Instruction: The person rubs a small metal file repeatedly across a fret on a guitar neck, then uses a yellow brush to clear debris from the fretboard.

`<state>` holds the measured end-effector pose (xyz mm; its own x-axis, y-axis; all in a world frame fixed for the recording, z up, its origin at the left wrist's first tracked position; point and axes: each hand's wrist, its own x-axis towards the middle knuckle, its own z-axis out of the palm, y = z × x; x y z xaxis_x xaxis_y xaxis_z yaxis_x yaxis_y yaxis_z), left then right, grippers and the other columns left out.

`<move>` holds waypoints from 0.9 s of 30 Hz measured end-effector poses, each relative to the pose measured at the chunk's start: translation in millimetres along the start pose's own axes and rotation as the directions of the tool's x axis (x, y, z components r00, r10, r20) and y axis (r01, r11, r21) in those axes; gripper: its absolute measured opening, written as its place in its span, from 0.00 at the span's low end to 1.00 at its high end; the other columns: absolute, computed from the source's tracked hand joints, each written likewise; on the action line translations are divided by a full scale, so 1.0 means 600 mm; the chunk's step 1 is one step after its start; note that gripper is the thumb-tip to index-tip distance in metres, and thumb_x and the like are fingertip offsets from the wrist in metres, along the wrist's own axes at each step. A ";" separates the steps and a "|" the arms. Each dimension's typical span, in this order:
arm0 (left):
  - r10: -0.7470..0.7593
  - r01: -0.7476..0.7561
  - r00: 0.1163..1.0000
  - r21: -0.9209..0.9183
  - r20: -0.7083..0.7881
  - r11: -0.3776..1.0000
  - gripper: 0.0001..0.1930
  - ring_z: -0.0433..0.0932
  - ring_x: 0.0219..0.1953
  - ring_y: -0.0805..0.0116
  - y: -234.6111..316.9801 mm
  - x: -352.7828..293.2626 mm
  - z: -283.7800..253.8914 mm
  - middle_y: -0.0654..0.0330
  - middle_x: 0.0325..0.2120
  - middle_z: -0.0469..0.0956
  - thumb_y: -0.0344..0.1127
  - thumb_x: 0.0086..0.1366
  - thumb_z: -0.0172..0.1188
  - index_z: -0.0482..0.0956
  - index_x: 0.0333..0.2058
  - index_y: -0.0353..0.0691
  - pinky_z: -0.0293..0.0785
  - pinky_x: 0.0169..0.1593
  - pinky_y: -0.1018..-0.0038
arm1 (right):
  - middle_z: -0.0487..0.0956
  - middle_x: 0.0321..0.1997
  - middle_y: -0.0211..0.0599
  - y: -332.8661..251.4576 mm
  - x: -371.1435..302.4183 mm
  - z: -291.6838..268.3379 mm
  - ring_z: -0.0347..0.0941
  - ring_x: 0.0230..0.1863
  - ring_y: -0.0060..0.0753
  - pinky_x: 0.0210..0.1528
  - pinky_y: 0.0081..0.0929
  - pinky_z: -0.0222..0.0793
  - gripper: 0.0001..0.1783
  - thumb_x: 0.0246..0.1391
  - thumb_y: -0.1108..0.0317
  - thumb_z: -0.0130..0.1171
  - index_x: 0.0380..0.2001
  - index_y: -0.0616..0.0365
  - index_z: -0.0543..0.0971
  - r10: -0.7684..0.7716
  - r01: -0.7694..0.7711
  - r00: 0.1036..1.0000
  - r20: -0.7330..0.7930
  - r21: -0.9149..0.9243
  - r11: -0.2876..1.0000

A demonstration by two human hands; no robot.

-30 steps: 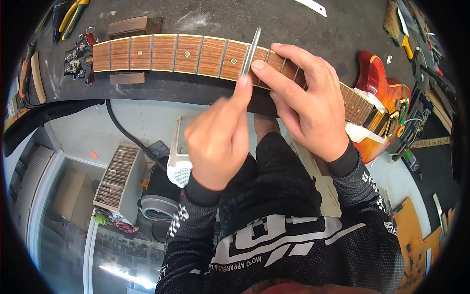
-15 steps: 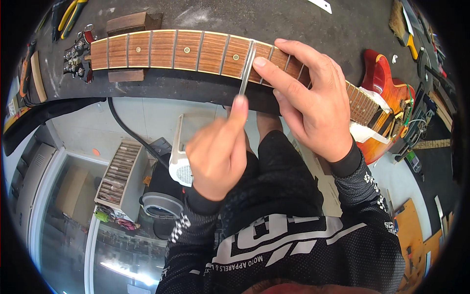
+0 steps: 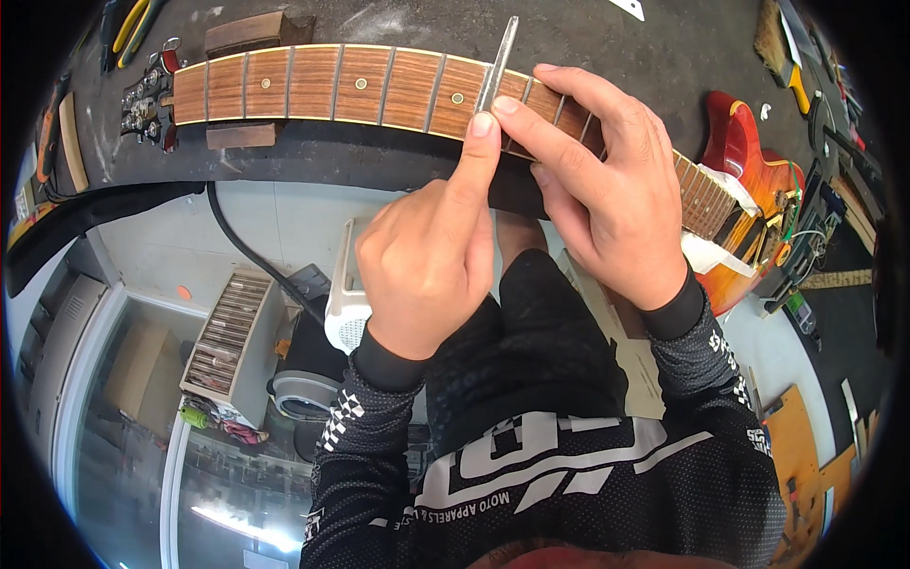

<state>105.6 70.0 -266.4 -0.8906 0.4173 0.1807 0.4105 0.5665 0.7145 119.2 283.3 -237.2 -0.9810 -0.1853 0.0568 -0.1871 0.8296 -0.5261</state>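
A guitar neck with a brown fretboard, metal frets and dot inlays lies across the workbench, its headstock at the left. My left hand is closed on a slim metal file, index finger stretched along it. The file crosses the fretboard along a fret, its tip past the far edge; its rear end is hidden in the hand. Around the neck just right of the file is my right hand, thumb at the near edge and fingers across the top. The index fingertip lies beside the file.
Wooden blocks lie beside the neck near the headstock. The red-orange guitar body is at the right, with white paper by the neck end. A brush and pliers lie on the bench. Below is a white stool.
My left hand has moved the file away from me across the fretboard, so its tip now extends well past the far edge. The right hand stays almost in place.
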 end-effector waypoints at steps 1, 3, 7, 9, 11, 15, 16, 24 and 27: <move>-0.001 0.001 1.000 0.000 -0.003 1.000 0.34 0.74 0.19 0.62 0.002 -0.002 0.000 0.61 0.20 0.75 0.17 0.61 0.66 0.82 0.69 0.37 0.74 0.27 0.64 | 0.79 0.72 0.39 0.000 0.001 -0.001 0.78 0.64 0.46 0.65 0.43 0.72 0.40 0.49 0.80 0.71 0.66 0.37 0.86 -0.004 0.004 1.000 0.001 -0.006 1.000; 0.000 0.000 1.000 -0.003 -0.005 1.000 0.35 0.75 0.19 0.61 0.003 -0.016 0.001 0.61 0.20 0.75 0.16 0.60 0.65 0.82 0.68 0.36 0.74 0.27 0.63 | 0.79 0.72 0.39 0.001 0.000 -0.002 0.78 0.64 0.46 0.65 0.43 0.72 0.40 0.49 0.80 0.71 0.66 0.37 0.86 -0.005 0.005 1.000 0.002 -0.015 1.000; -0.026 0.025 0.999 -0.014 -0.043 1.000 0.34 0.77 0.20 0.59 0.013 -0.072 -0.005 0.58 0.22 0.78 0.15 0.60 0.65 0.83 0.67 0.34 0.75 0.28 0.62 | 0.79 0.72 0.38 0.002 -0.002 -0.003 0.78 0.65 0.47 0.65 0.44 0.72 0.40 0.49 0.80 0.71 0.66 0.37 0.86 -0.005 0.005 1.000 0.006 -0.012 1.000; -0.053 0.052 0.997 -0.019 -0.050 0.998 0.33 0.78 0.21 0.59 0.019 -0.058 -0.005 0.57 0.22 0.79 0.15 0.59 0.65 0.83 0.67 0.33 0.76 0.29 0.62 | 0.79 0.72 0.38 0.001 -0.004 -0.001 0.78 0.65 0.47 0.66 0.44 0.72 0.40 0.49 0.80 0.71 0.66 0.37 0.87 0.002 -0.001 1.000 0.018 -0.006 1.000; -0.047 0.047 0.999 -0.035 -0.025 0.998 0.34 0.79 0.21 0.59 0.015 -0.024 0.000 0.56 0.24 0.81 0.14 0.59 0.65 0.83 0.66 0.33 0.76 0.29 0.64 | 0.79 0.72 0.39 0.002 -0.001 -0.001 0.78 0.65 0.47 0.66 0.44 0.72 0.39 0.49 0.80 0.71 0.66 0.36 0.87 -0.009 0.010 1.000 0.008 -0.009 1.000; -0.071 0.071 0.997 -0.032 -0.002 0.997 0.34 0.81 0.23 0.59 0.014 -0.037 -0.003 0.54 0.27 0.84 0.14 0.58 0.65 0.84 0.66 0.34 0.77 0.30 0.64 | 0.79 0.72 0.39 0.004 -0.002 -0.001 0.78 0.65 0.47 0.66 0.44 0.72 0.39 0.49 0.80 0.71 0.66 0.36 0.87 -0.014 0.014 1.000 0.000 -0.010 1.000; -0.066 0.065 0.998 -0.036 -0.013 0.997 0.34 0.81 0.22 0.59 0.015 -0.049 -0.005 0.55 0.26 0.84 0.14 0.59 0.65 0.84 0.66 0.35 0.77 0.30 0.64 | 0.79 0.72 0.39 0.004 -0.002 -0.002 0.78 0.66 0.48 0.66 0.44 0.72 0.39 0.50 0.80 0.71 0.66 0.36 0.86 -0.015 0.015 1.000 0.003 -0.021 1.000; -0.094 0.094 0.996 -0.052 0.002 0.994 0.32 0.80 0.21 0.59 0.016 -0.012 -0.004 0.55 0.24 0.83 0.13 0.60 0.64 0.85 0.65 0.36 0.78 0.30 0.64 | 0.79 0.72 0.39 0.005 0.001 0.001 0.78 0.66 0.48 0.66 0.45 0.72 0.40 0.50 0.80 0.72 0.67 0.35 0.86 -0.014 0.014 1.000 -0.006 -0.009 1.000; -0.068 0.065 0.996 -0.062 -0.051 0.996 0.32 0.80 0.21 0.58 0.014 -0.062 -0.004 0.56 0.24 0.82 0.13 0.60 0.64 0.85 0.65 0.36 0.77 0.30 0.63 | 0.79 0.72 0.39 0.008 -0.005 -0.001 0.78 0.65 0.49 0.65 0.44 0.72 0.39 0.50 0.80 0.72 0.66 0.35 0.87 -0.038 0.039 0.999 0.008 -0.033 0.999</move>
<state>141.6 57.7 -265.2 -0.9253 0.3412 0.1657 0.3388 0.5471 0.7654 121.5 288.1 -239.1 -0.9727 -0.2213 0.0701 -0.2265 0.8389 -0.4949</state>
